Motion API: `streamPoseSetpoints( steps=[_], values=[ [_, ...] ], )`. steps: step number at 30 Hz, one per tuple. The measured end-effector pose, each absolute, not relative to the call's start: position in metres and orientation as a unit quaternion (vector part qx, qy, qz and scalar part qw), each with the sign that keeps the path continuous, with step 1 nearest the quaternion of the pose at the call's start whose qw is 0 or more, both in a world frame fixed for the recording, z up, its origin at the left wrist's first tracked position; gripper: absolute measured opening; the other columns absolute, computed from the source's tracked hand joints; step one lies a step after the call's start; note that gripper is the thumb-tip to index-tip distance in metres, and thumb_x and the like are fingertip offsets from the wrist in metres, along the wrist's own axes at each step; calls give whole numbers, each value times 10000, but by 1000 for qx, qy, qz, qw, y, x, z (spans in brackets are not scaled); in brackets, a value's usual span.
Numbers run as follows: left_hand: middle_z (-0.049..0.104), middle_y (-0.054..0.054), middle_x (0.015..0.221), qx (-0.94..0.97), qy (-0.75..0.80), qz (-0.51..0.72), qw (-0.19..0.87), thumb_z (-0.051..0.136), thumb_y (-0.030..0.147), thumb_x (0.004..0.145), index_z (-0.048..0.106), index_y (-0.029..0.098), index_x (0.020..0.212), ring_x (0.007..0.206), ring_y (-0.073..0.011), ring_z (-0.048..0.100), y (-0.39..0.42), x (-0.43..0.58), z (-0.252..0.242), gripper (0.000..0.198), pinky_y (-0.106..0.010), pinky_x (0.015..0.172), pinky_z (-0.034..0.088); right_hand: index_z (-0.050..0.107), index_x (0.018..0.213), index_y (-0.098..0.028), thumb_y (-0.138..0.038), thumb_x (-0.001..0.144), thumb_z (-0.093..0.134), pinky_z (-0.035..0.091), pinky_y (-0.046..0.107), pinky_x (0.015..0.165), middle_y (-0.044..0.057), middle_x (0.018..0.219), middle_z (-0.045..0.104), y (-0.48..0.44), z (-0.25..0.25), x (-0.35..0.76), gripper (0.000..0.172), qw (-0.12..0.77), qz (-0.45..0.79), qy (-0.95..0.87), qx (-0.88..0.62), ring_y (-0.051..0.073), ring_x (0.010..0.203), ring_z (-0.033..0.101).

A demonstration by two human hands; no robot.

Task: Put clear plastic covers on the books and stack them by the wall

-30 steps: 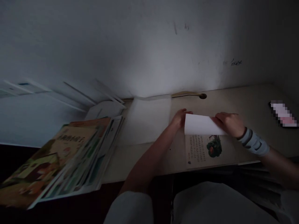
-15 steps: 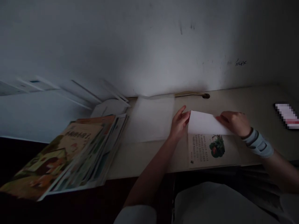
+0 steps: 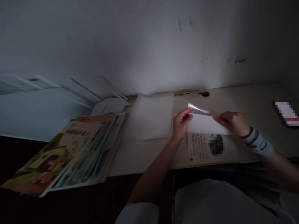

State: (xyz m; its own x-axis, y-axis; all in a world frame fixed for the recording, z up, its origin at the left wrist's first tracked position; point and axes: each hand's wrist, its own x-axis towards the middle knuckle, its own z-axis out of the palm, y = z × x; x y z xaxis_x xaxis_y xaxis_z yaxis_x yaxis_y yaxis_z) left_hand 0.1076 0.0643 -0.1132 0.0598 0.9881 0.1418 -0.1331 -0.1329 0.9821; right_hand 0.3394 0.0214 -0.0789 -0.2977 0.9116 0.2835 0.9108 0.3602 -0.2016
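Note:
A thin book point(image 3: 201, 152) with printed characters and a blurred picture lies at the table's front edge. Over its upper part spreads a blank white sheet point(image 3: 205, 123); whether it is part of the book I cannot tell. A clear plastic film point(image 3: 198, 109) curls up shiny behind the sheet's far edge. My left hand point(image 3: 182, 123) pinches the sheet's far left corner, its thumb on the white face and its fingers behind, by the film. At the far right edge, my right hand point(image 3: 233, 123) holds the sheet with bent fingers, partly hidden. A grey strap wraps my right wrist.
A stack of picture books point(image 3: 77, 149) overhangs the table's front edge at left. Translucent plastic sheets point(image 3: 154, 116) lie left of my hands. A phone point(image 3: 287, 113) rests at far right. A cable runs along the wall to a hole point(image 3: 205, 94).
My left hand has closed from loosely spread fingers to a pinch on the sheet's corner. The clear film now stands up in a curl behind it. My right hand has barely moved.

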Motion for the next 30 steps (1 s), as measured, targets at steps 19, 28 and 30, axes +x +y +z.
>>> streamPoseSetpoints(
  steps=[19, 28, 30],
  values=[
    [692, -26, 910, 526, 426, 524, 517, 676, 311, 701, 608, 203, 994, 812, -167, 610, 49, 108, -116, 320, -262, 740, 453, 654, 723, -172, -508, 914, 387, 356, 269, 603, 62, 698, 652, 15, -94, 340, 469, 246, 15, -781, -574, 151, 623, 565],
    [651, -9, 795, 530, 466, 555, 440, 612, 308, 766, 599, 204, 808, 715, -144, 563, 43, 109, -110, 113, -237, 654, 425, 416, 1338, -183, -640, 693, 625, 447, 445, 891, 173, 1326, 482, 7, -109, 369, 817, 466, 100, -638, -605, 306, 1200, 471],
    [639, -6, 773, 528, 471, 555, 437, 628, 308, 752, 593, 207, 793, 711, -143, 559, 42, 107, -109, 115, -234, 647, 419, 417, 1329, -221, -634, 691, 629, 483, 429, 831, 146, 1263, 551, 8, -119, 382, 790, 466, 277, -604, -584, 282, 1115, 548]
  ],
)
